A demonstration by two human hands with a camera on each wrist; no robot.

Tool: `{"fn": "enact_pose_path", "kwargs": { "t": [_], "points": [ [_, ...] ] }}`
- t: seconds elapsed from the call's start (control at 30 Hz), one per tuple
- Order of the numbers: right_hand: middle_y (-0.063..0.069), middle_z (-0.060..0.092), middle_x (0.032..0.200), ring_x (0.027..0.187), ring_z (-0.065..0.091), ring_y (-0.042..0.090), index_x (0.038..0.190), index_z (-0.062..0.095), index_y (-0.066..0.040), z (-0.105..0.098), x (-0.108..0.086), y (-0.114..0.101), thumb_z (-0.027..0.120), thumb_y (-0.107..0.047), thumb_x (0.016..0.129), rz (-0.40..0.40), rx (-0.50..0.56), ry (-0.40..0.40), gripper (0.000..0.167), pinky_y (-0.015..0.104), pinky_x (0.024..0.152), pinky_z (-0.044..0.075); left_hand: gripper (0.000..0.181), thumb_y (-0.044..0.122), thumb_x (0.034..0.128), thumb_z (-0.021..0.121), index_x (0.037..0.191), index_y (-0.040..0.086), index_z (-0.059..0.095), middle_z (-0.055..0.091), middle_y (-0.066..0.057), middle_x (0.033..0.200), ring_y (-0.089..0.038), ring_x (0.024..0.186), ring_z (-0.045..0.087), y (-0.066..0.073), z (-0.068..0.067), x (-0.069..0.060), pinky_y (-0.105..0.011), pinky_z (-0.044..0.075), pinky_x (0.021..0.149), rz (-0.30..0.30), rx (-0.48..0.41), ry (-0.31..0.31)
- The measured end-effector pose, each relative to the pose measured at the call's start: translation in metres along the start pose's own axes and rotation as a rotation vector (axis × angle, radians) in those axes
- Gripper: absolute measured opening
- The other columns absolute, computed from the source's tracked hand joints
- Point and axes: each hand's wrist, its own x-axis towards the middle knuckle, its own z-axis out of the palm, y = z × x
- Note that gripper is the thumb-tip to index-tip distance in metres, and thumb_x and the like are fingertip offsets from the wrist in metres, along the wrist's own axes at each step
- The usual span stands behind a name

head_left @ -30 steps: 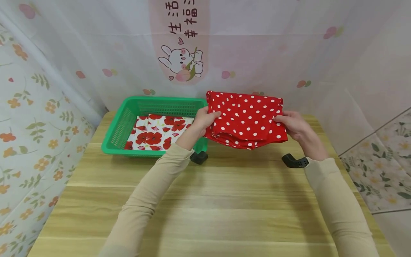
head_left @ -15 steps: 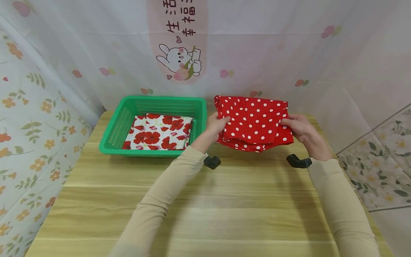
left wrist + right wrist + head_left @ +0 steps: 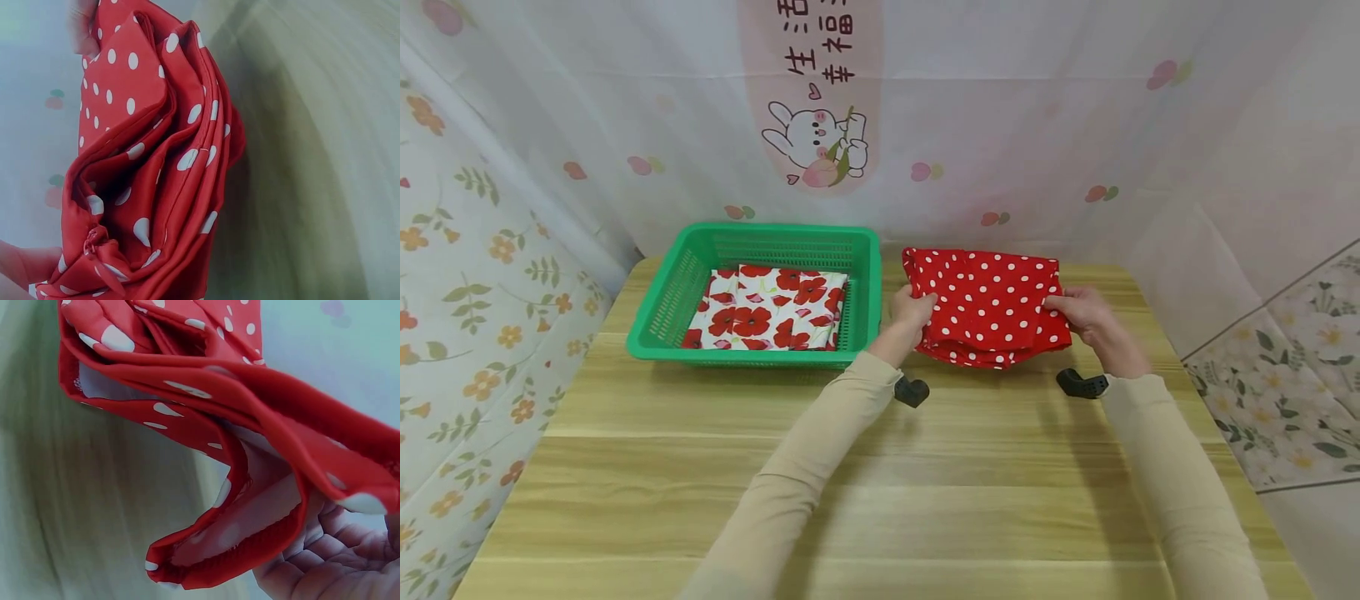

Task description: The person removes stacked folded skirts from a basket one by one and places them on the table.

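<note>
A red cloth [image 3: 988, 304] with white polka dots, folded into a thick bundle, is held at the right rear of the table. At its left edge my left hand [image 3: 912, 317] grips it with the thumb on top. My right hand [image 3: 1088, 317] pinches the right edge, thumb on top and fingers underneath. In the left wrist view the stacked folds of the polka-dot cloth [image 3: 140, 156] gape, and a small red zipper pull [image 3: 97, 244] shows. In the right wrist view one layer droops loose beside the right hand [image 3: 337, 556]. Whether its underside touches the table I cannot tell.
A green plastic basket [image 3: 752, 358] stands left of the bundle, close to my left hand. Inside lies a folded white cloth with red poppies [image 3: 767, 308]. The wooden table [image 3: 880, 492] meets a printed curtain [image 3: 1000, 125] at the back.
Both hands have lowered the red polka-dot cloth toward the table. It also moved right, away from over the basket's edge, uncovering the basket's right end.
</note>
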Motion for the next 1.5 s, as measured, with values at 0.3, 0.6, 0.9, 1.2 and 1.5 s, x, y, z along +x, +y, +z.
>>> {"fn": "enact_pose_path", "kwargs": {
  "t": [0.3, 0.6, 0.9, 1.2, 1.5],
  "points": [
    [-0.008, 0.056, 0.068, 0.058, 0.058, 0.002, 0.107, 0.048, 0.012, 0.01, 0.009, 0.013, 0.05, -0.012, 0.093, 0.011, -0.07, 0.049, 0.028, 0.02, 0.058, 0.053, 0.056, 0.015, 0.0915, 0.059, 0.143, 0.007, 0.038, 0.045, -0.014, 0.133, -0.028, 0.121, 0.045, -0.018, -0.001, 0.013, -0.041, 0.044, 0.096, -0.065, -0.045, 0.012],
    [-0.005, 0.055, 0.069, 0.058, 0.056, 0.003, 0.102, 0.05, 0.011, 0.017, 0.015, 0.022, 0.051, -0.012, 0.092, 0.022, -0.146, 0.061, 0.025, 0.019, 0.057, 0.051, 0.054, 0.012, 0.0913, 0.059, 0.141, 0.005, 0.039, 0.045, -0.016, 0.134, -0.029, 0.122, 0.043, -0.029, -0.003, 0.02, -0.041, 0.039, 0.101, -0.097, -0.069, 0.022],
    [0.004, 0.053, 0.078, 0.058, 0.052, 0.005, 0.096, 0.05, 0.008, 0.022, 0.021, 0.028, 0.053, -0.01, 0.091, 0.025, -0.191, 0.111, 0.019, 0.02, 0.053, 0.049, 0.053, 0.011, 0.0912, 0.058, 0.14, 0.002, 0.04, 0.046, -0.017, 0.134, -0.03, 0.123, 0.043, -0.037, -0.004, 0.024, -0.039, 0.037, 0.103, -0.097, -0.067, 0.025],
    [0.002, 0.051, 0.073, 0.059, 0.049, 0.007, 0.091, 0.05, 0.005, 0.024, 0.024, 0.032, 0.052, -0.009, 0.09, 0.012, -0.243, 0.117, 0.015, 0.021, 0.051, 0.046, 0.052, 0.013, 0.0903, 0.059, 0.136, -0.003, 0.042, 0.047, -0.019, 0.131, -0.031, 0.121, 0.044, -0.041, -0.005, 0.026, -0.039, 0.038, 0.102, -0.103, -0.008, 0.052],
    [0.01, 0.049, 0.085, 0.068, 0.049, 0.013, 0.093, 0.048, 0.004, 0.026, 0.024, 0.037, 0.053, -0.008, 0.092, 0.029, -0.266, 0.127, 0.013, 0.021, 0.055, 0.048, 0.043, 0.008, 0.0858, 0.057, 0.124, -0.007, 0.046, 0.051, -0.019, 0.12, -0.03, 0.112, 0.047, -0.041, -0.002, 0.02, -0.038, 0.043, 0.096, -0.072, 0.131, 0.123]
  ]
}}
